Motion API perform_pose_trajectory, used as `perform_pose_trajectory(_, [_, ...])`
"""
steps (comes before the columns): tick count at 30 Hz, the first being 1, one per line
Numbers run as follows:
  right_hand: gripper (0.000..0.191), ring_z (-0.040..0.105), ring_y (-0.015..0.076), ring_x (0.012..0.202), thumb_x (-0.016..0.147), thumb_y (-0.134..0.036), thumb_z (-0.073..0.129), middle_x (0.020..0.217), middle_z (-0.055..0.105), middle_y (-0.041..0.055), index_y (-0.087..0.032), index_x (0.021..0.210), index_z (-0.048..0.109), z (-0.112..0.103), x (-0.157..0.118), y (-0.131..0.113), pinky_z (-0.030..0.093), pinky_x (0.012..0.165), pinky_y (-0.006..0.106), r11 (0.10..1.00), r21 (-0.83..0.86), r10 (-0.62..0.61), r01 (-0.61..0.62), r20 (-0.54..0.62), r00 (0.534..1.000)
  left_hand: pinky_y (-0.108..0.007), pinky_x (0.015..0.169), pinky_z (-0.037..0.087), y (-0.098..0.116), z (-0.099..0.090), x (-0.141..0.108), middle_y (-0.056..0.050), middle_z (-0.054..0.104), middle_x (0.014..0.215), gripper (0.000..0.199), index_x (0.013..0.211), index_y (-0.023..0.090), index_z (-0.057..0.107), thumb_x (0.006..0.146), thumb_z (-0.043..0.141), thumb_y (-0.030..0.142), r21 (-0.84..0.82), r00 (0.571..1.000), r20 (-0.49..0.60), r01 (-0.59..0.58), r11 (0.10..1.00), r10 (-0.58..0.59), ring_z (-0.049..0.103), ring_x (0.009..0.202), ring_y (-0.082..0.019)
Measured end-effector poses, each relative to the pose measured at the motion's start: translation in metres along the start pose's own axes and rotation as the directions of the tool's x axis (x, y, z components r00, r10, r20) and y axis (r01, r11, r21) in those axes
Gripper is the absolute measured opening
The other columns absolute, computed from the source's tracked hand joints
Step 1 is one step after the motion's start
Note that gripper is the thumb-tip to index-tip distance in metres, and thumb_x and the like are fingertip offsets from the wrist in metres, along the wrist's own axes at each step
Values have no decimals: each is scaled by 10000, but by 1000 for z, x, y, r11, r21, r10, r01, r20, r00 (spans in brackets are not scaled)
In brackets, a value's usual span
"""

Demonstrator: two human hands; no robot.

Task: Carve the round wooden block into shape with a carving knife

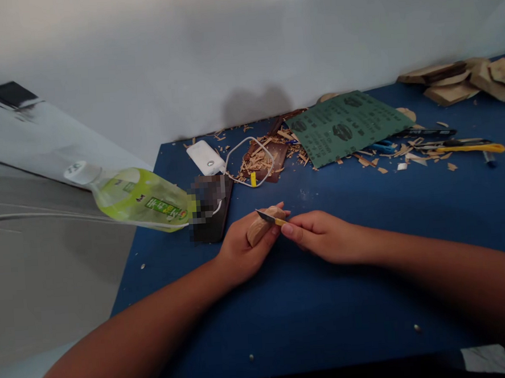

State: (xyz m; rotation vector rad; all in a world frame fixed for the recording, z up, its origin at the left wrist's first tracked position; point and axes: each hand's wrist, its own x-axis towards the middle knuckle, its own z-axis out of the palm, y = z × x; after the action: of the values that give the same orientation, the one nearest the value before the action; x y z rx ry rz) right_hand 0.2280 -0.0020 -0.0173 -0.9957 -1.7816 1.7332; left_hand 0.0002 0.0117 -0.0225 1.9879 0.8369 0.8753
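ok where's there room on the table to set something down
The widest free patch of blue table lies between the right hand and the yellow-handled tool. Another lies between the forearms, with specks near the edge. Crowded: along the wall, with shavings, green sheet and wood blocks; at left, the bottle and dark device.

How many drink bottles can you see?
1. The clear plastic drink bottle with a white cap is at the left edge of the blue table, left of the wood piece in the left grip. I can't see another, though one could be hidden.
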Motion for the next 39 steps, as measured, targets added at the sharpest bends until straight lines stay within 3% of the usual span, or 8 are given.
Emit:
perform_pose_trajectory(7, [643, 347, 118, 591, 994, -816, 431, 626, 419, -55, -221, 771, 532, 0, 2, -1, 313, 564, 281, 998, 59, 36, -36, -2, 999, -464, 1178, 543, 8, -1, 2, -107, 794, 1300, 279, 1266, 188, 773, 1050, 642, 308, -5, 997, 4, 74, 997, -74, 707, 1317, -276])
perform_pose_trajectory(12, [616, 366, 121, 600, 998, -786, 467, 630, 430, -54, -211, 818, 596, 0, 3, 2, 338, 566, 275, 997, 72, 33, -29, -57, 998, -452, 1181, 532, 7, -2, 2, -106, 789, 1308, 294, 1250, 190, 785, 1049, 648, 355, -37, 990, -1, 142, 989, -142, 713, 1301, -279])
perform_pose_trajectory(15, [572, 438, 142, 651, 1020, -728, 483, 646, 458, -39, -211, 829, 637, 1, 4, 4, 397, 619, 288, 998, 67, 18, -12, -96, 995, -446, 1189, 518, 5, -2, 2, -114, 776, 1336, 319, 1252, 182, 786, 1044, 657, 386, -61, 982, -5, 190, 980, -191, 715, 1287, -278])
perform_pose_trajectory(18, [523, 565, 175, 790, 1042, -663, 494, 771, 609, 0, -209, 879, 696, 2, 6, 4, 485, 785, 322, 999, 37, -26, 32, -154, 988, -441, 1200, 501, 5, -1, 2, -113, 786, 1299, 319, 1205, 169, 794, 1036, 668, 409, -107, 974, -17, 225, 969, -228, 721, 1261, -276])
perform_pose_trajectory(21, [494, 637, 199, 919, 1057, -619, 495, 948, 720, 26, -201, 978, 746, 2, 6, 4, 499, 924, 345, 999, 5, -35, 36, -199, 979, -396, 1104, 561, 5, -1, 3, -94, 809, 1130, 308, 1126, 159, 793, 1034, 670, 425, -138, 964, -18, 260, 956, -265, 740, 1165, -260])
perform_pose_trajectory(25, [506, 637, 197, 886, 1053, -626, 494, 942, 735, 30, -197, 984, 754, 2, 8, 6, 503, 863, 327, 999, -30, -16, 9, -235, 972, -350, 945, 607, 3, -1, 5, -67, 777, 973, 312, 1045, 162, 783, 1031, 666, 451, -131, 959, -11, 280, 951, -284, 727, 1047, -237])
perform_pose_trajectory(32, [561, 620, 186, 828, 1036, -677, 496, 889, 715, 38, -179, 924, 728, 3, 10, 14, 495, 809, 316, 999, -11, 29, -33, -284, 958, -326, 848, 620, -2, -1, 6, -72, 763, 974, 396, 1163, 147, 776, 1017, 673, 501, -209, 926, 19, 372, 904, -377, 716, 922, -206])
perform_pose_trajectory(39, [527, 635, 211, 899, 1045, -671, 480, 926, 712, 46, -204, 893, 672, 3, 9, 16, 508, 892, 347, 999, -20, 28, -35, -273, 962, -320, 856, 610, 2, -1, 6, -66, 765, 1029, 469, 1259, 136, 740, 1010, 674, 528, -248, 906, 47, 418, 874, -420, 710, 872, -176])
